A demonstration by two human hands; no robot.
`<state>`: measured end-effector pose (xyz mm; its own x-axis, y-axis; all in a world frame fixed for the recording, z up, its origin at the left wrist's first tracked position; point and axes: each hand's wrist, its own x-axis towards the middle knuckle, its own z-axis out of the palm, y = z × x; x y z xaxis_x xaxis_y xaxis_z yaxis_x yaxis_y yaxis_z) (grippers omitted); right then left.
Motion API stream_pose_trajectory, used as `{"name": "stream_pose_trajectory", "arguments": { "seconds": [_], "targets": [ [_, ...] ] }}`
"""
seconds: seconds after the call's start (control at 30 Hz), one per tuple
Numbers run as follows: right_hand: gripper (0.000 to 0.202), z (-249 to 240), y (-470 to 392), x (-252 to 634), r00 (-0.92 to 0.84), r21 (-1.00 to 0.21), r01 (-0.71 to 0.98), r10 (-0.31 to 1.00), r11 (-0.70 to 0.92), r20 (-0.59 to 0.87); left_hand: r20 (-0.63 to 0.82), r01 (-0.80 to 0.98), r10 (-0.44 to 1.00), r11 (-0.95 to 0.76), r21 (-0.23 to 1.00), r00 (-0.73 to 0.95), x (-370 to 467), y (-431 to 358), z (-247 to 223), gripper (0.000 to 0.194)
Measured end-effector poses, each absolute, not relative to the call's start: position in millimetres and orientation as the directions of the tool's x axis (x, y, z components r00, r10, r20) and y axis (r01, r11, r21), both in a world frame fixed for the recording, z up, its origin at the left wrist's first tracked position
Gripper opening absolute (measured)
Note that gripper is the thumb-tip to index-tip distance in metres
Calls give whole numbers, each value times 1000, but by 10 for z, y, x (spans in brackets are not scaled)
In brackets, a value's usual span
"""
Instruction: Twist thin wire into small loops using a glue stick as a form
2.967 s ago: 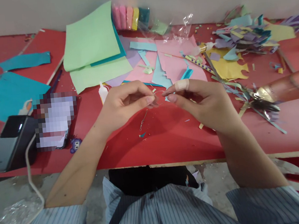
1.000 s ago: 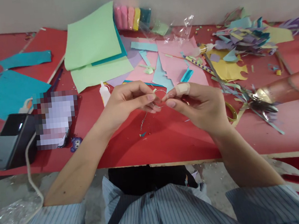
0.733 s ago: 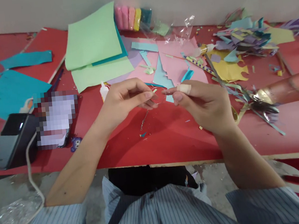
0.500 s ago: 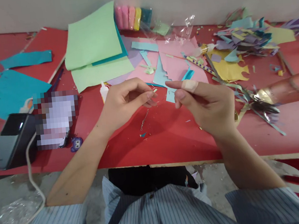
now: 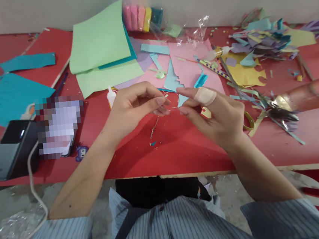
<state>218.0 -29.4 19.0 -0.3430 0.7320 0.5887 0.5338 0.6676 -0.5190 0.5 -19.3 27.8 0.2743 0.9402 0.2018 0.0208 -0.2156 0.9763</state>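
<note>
Above the red table, a thin silvery wire (image 5: 173,108) curves between my two hands. My left hand (image 5: 137,106) pinches it between thumb and fingers. The thumb and a finger of my right hand (image 5: 218,117), which has a plaster on the index finger, meet the wire's other side; the exact grip is partly hidden. Below my left fingertips is a twisted wire piece (image 5: 154,128) with a small loop at its lower end; I cannot tell whether it joins the held wire. Just beneath it lies a tiny blue paper scrap (image 5: 153,143).
Green sheets (image 5: 98,42), pink paper (image 5: 190,60) and a glue bottle (image 5: 111,96) lie beyond my hands. At left are a phone (image 5: 61,125) and a dark box-shaped device (image 5: 11,148) with a cable. Paper strips (image 5: 265,41), a tape roll (image 5: 249,121) and a reddish-brown cylinder (image 5: 311,91) are at right.
My right hand has moved slightly left and down, its thumb now at the wire near my left fingertips. The tape roll behind it shows more. My left hand has hardly moved.
</note>
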Motion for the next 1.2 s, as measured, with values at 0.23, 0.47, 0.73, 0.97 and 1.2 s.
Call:
{"name": "stream_pose_trajectory", "arguments": {
  "seconds": [0.23, 0.47, 0.73, 0.97, 1.2],
  "targets": [
    [39, 161, -219, 2219, -424, -319, 522, 565, 791, 708, 231, -24, 930, -234, 972, 286, 3, -186, 265, 10],
    [39, 178, -156, 2257, -482, -195, 535, 486, 822, 729, 211, -70, 923, -199, 977, 322, -10, -179, 268, 9],
    [27, 180, -135, 2279, -487, -202, 552, 510, 809, 709, 215, -35, 928, -215, 976, 305, -3, -208, 293, 8],
    [24, 203, -120, 2286, -483, -336, 494, 575, 802, 661, 229, -25, 928, -232, 972, 295, -6, -216, 311, 7],
    [26, 226, -121, 2307, -511, -374, 470, 592, 799, 623, 235, -25, 918, -240, 970, 321, -14, -208, 305, 9]
  ]
}}
